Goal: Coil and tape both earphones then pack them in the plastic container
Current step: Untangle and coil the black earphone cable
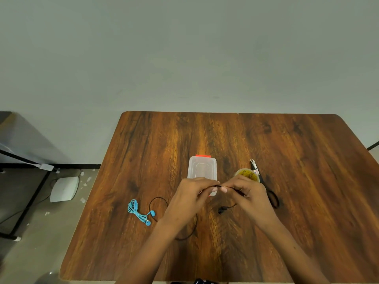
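Wood-grain table (287, 181) against a plain pale wall; grey floor to your left with a white flat object (64, 189) and scattered scraps.

Item: blue earphones (137, 212). Left of your hands, lying on the table in a loose bundle, both earbuds out at the near end. Whether tape is on the bundle cannot be made out.

Item: black earphones (159, 201). In work. Your left hand (191, 196) and right hand (247, 194) meet above the table, each pinching the black cable with curled fingers, thumbs nearly touching. Loose cable loops on the table beside and under your left wrist; one earbud (221, 210) lies between your forearms. Coiling looks barely begun.

Item: plastic container (202, 168). Clear, red clip on its far edge, just beyond your hands, its near end hidden by them. Nothing shows through it, so packing seems not started.

Item: roll of tape (247, 174). Yellow core, just behind your right hand, partly covered.

Item: thread snips (255, 168). Right of the tape, blades pointing away; the black handle loop (273, 198) shows past your right hand.

Outstanding, by judgement: coil and tape the black set, confirm the blue set, pack both.

Unclear: the grip under your fingers, whether the container's lid is on, and a dark object (202, 281) cut off at the near edge.
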`<state>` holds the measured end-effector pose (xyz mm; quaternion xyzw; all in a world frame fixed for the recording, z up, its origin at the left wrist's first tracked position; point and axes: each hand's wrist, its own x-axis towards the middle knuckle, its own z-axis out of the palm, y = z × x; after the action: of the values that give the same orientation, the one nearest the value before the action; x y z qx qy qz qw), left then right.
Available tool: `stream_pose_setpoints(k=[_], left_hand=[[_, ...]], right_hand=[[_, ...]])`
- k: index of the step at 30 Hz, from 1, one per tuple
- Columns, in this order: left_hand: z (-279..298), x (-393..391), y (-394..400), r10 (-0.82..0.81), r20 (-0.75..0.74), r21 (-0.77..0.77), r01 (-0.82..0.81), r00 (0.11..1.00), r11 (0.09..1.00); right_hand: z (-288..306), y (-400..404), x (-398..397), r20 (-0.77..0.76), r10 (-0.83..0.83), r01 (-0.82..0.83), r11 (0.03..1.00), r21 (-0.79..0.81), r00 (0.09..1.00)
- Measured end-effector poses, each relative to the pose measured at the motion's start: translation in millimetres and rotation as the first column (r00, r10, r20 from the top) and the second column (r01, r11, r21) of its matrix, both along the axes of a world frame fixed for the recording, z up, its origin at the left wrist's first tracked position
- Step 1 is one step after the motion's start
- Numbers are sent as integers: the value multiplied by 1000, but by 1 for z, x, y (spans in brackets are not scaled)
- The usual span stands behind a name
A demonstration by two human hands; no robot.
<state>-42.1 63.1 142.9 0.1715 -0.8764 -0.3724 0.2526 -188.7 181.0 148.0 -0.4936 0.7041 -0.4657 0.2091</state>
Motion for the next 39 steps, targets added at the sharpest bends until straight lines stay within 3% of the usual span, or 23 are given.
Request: stream_pose_setpoints(k=[8,23,31,35,39], left_hand=[[-8,9,-10,3,59,-113,3,998,994],[-15,27,-27,131,19,-136,-127,991,983],[-28,19,-17,121,117,-181,-98,986,979],[-16,3,10,-22,50,-52,24,998,998],[-12,7,6,17,50,-26,-16,999,1000]], right_hand=[[-10,3,-5,-10,42,-40,995,95,999],[-14,20,-22,52,-31,22,985,171,998],[-8,10,-10,-85,24,-13,992,127,996],[-3,-1,1,-119,110,-97,989,112,987],[0,-3,2,0,102,-101,984,150,995]])
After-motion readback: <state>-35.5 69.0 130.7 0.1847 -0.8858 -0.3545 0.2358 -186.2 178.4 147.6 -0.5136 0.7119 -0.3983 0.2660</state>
